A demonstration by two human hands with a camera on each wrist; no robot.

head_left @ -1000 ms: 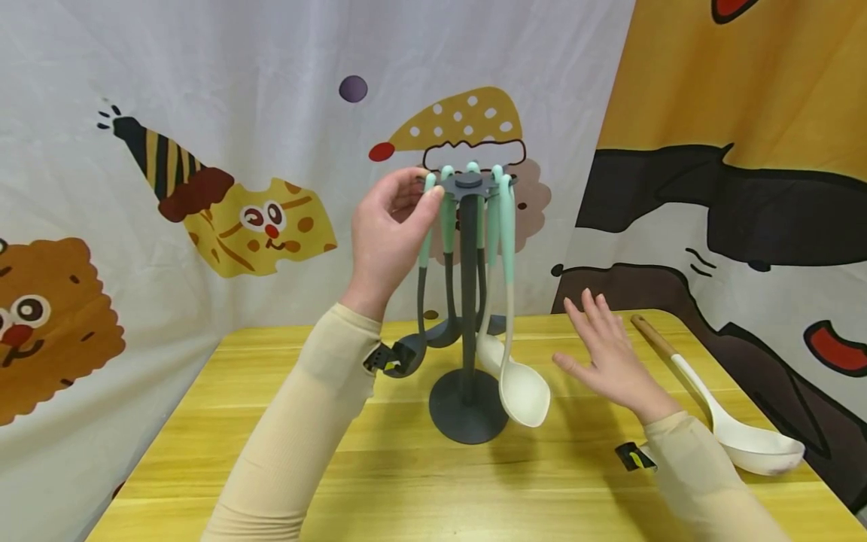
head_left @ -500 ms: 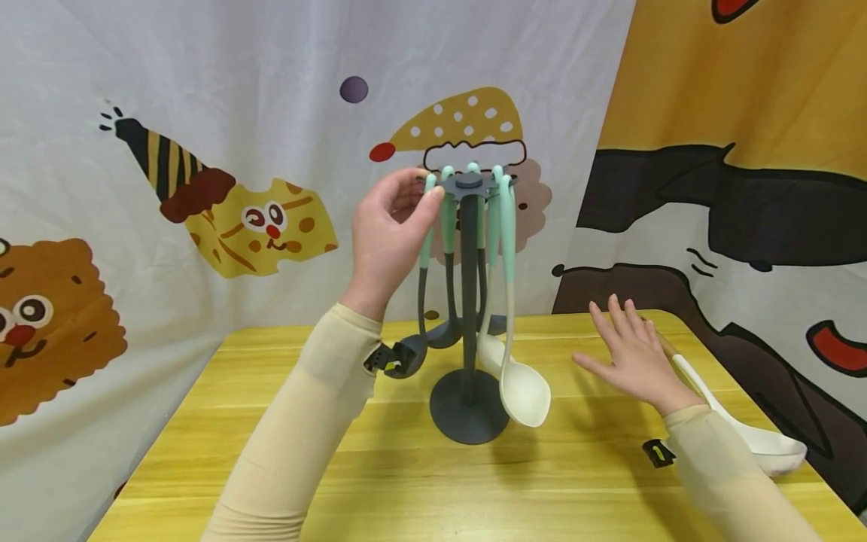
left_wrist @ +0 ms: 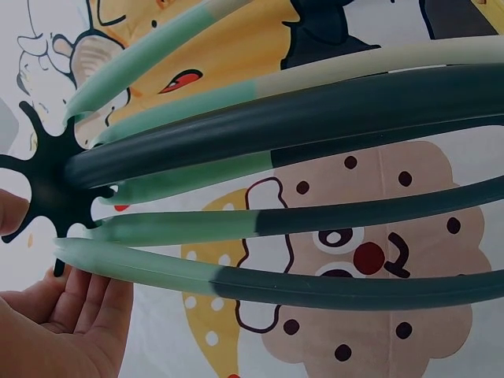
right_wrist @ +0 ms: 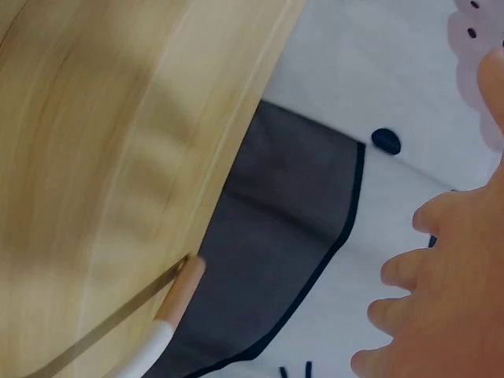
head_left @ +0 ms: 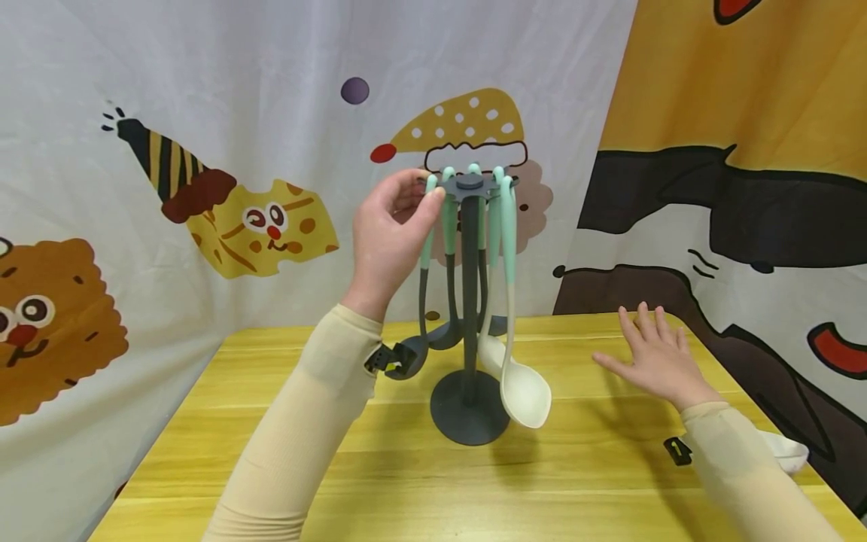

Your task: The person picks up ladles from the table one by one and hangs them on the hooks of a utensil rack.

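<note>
A dark grey utensil stand (head_left: 470, 293) rises from its round base near the table's middle. My left hand (head_left: 389, 241) pinches the left edge of its hooked top; in the left wrist view the thumb is at one prong and the fingers lie below. Mint-handled utensils hang from the hooks, including a white ladle (head_left: 525, 396) at the right and a dark ladle (head_left: 413, 354) at the left. My right hand (head_left: 657, 365) is spread out above the table's right side, holding nothing. Beneath that arm lies a white ladle with a wooden handle (right_wrist: 181, 290), mostly hidden in the head view.
The light wooden table (head_left: 271, 436) ends at a back edge close to a cartoon-printed curtain (head_left: 284, 98). A small camera (head_left: 395, 359) is strapped at the left wrist, overlapping the dark ladle in the head view.
My right hand has moved to the right with its fingers spread, covering more of the wooden-handled ladle. The left hand stays at the stand's top, and the hanging utensils keep their places.
</note>
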